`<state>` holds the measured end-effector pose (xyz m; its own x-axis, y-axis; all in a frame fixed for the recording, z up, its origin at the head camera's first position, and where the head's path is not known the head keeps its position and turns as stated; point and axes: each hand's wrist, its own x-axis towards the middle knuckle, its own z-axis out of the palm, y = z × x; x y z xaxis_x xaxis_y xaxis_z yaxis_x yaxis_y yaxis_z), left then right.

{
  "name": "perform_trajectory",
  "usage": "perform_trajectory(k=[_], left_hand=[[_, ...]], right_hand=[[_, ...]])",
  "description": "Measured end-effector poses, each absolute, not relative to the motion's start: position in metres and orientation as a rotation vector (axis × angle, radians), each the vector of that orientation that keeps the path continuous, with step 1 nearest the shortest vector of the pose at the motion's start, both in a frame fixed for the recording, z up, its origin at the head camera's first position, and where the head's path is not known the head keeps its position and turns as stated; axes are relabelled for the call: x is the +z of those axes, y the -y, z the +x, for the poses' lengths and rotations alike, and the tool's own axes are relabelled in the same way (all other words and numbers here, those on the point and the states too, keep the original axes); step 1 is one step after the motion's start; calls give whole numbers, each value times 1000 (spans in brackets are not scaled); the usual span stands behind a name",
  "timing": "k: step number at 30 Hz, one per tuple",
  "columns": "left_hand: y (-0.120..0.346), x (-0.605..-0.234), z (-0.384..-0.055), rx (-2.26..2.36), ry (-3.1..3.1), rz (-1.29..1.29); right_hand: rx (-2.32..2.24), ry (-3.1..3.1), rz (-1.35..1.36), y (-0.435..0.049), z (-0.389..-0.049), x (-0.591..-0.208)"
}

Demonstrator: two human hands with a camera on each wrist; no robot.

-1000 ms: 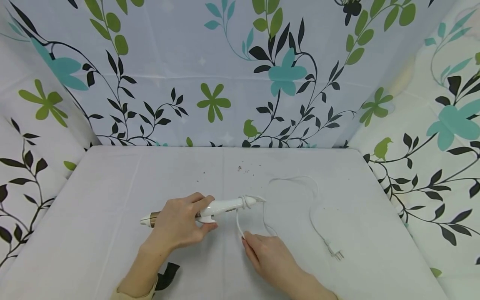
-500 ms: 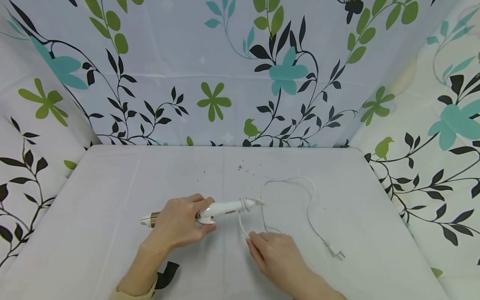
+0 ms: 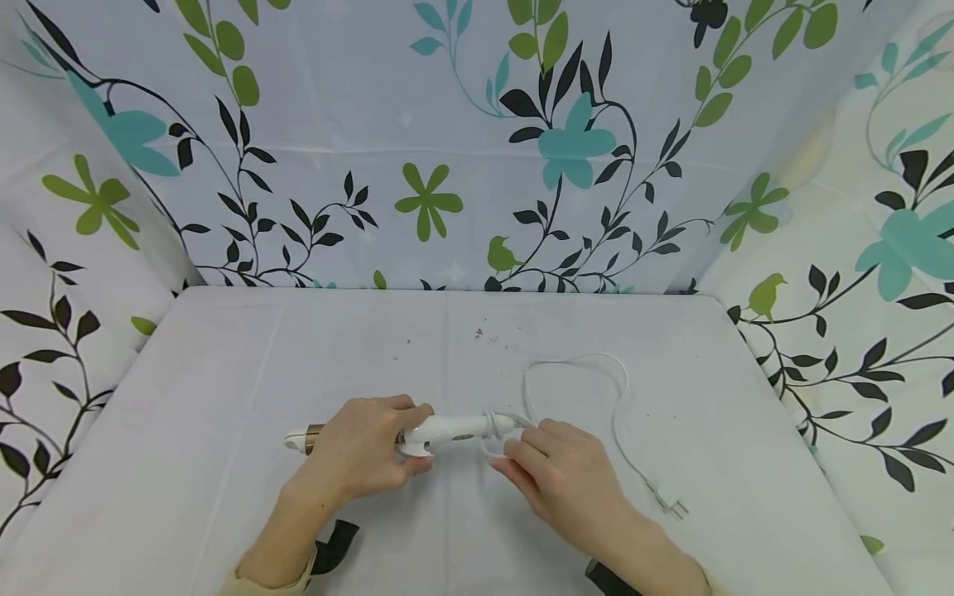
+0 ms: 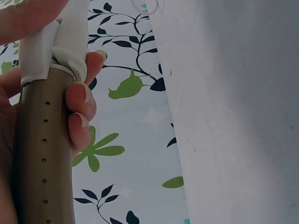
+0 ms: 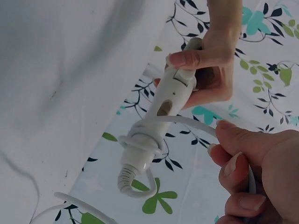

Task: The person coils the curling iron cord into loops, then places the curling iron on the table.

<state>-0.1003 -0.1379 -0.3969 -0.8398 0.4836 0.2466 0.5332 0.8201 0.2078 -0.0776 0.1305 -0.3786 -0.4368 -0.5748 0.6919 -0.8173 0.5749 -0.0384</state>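
Note:
My left hand (image 3: 361, 447) grips a curling iron (image 3: 447, 428) around its middle, where the white handle meets the gold-brown barrel. In the left wrist view, fingers curl round the barrel (image 4: 44, 158), which has a row of small holes. Loops of white cord (image 5: 142, 142) circle the handle's tail end in the right wrist view. My right hand (image 3: 570, 480) pinches the cord close beside that end, and the cord also runs through its curled fingers. A loose stretch of cord curves over the table to a plug (image 3: 674, 507) at the right.
A white-covered table (image 3: 224, 348) lies beneath, with small dark specks (image 3: 480, 334) toward its back. Leaf-patterned cloth (image 3: 313, 99) hangs behind it and along both sides. Black straps (image 3: 335, 546) show near the wrists.
My right hand has risen from below the handle to beside its tail end, carrying the cord along. The left hand keeps its grip, and the handle's tail end has dipped slightly nearer.

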Motion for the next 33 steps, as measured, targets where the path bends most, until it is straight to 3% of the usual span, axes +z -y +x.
perform_trajectory(k=[17,33], left_hand=[[137,-389,-95,-534,2830,-1058],[138,-380,-88,-754,2684,-1185]], right_hand=[[741,2274,1071,-144,-108,-373],[1186,2414,1171,-154,-128,-395]])
